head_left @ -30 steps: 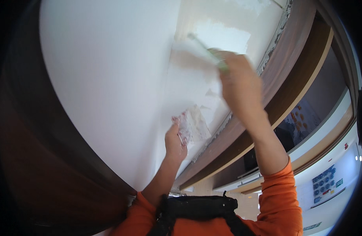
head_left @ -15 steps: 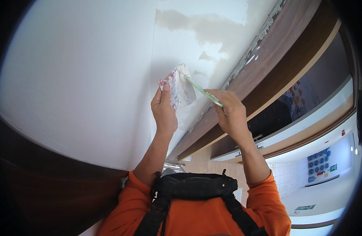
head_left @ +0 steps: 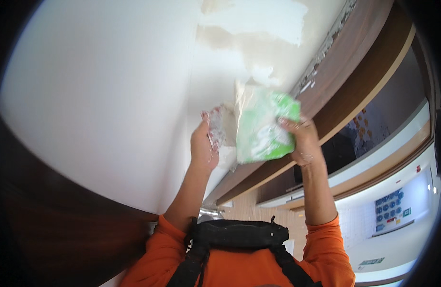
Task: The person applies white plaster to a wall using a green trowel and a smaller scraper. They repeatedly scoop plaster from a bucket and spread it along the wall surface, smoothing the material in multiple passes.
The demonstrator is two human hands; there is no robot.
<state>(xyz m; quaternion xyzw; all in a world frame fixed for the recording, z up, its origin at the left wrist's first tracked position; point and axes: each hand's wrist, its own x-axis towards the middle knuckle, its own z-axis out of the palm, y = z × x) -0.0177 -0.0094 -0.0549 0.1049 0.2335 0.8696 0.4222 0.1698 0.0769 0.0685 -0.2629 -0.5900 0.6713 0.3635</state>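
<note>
My right hand is closed on a wide green putty scraper, its broad face turned into view and smeared with white putty. A ridge of putty lies along the scraper's left edge. In my left hand I grip a smaller, putty-caked scraper with a red handle part and a greyish blade. The two scrapers are side by side in front of the wall; the green one partly covers the blade of the other, and whether they touch I cannot tell.
The white wall meets a patched wall strip with beige areas and fresh putty. Along its right runs a brown wooden ledge with a rough, broken edge. Farther right, a doorway opens onto a room with blue water bottles.
My right hand has turned the green scraper from edge-on to broad face and moved it slightly right. My left hand, still gripping its scraper, has shifted a little right and nearer me.
</note>
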